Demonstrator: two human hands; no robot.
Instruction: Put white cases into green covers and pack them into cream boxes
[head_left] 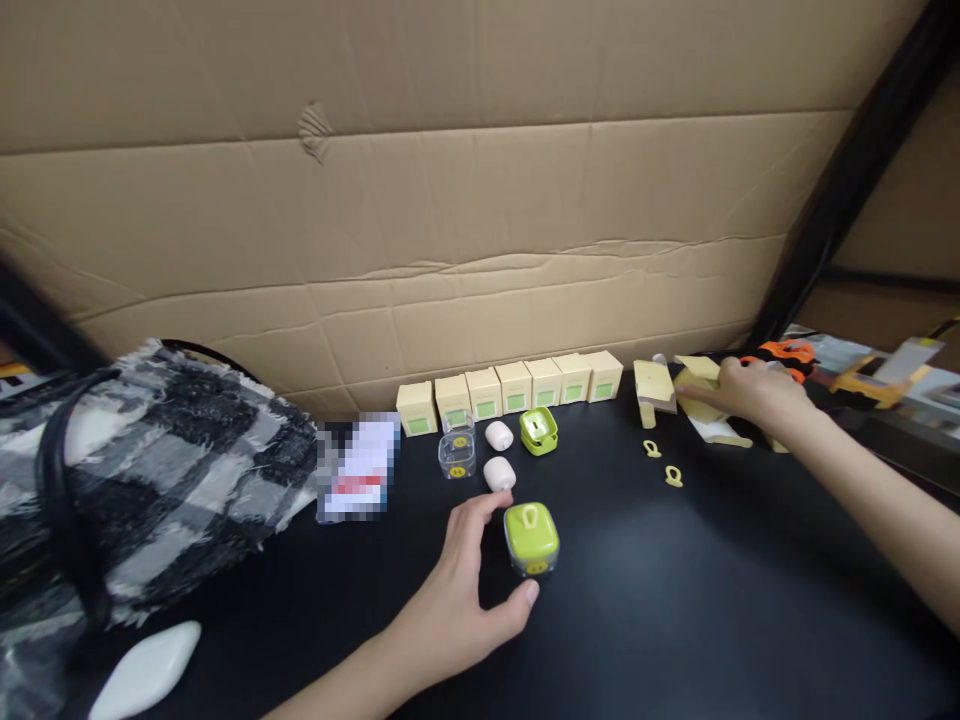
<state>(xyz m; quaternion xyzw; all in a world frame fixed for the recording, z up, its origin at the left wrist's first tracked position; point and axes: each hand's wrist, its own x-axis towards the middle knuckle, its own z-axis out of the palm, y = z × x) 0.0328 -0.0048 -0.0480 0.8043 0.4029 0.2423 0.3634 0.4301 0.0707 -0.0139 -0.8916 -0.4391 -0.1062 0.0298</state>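
Note:
My left hand [476, 590] curves around the left side of a small clear case with a green lid [531, 535], thumb and fingers apart. A pale yellow loop sits on top of that lid. At the right, my right hand [757, 392] has its fingers on an opened pale yellow carton [701, 385], partly covering it. Left of it lies another opened carton [655, 383]. Two yellow loops, one upper [652, 449] and one lower [673, 477], lie on the black table. Beyond my left hand are white rounded pieces [499, 474], a clear case [457, 455] and a green frame [538, 431].
A row of several small yellow boxes [514, 387] stands against the cardboard wall [465, 220]. Orange-handled scissors [787, 350] lie behind my right hand. On the left are a checkered bag [187, 470], a blurred-out packet [360, 470] and a white rounded object [146, 672].

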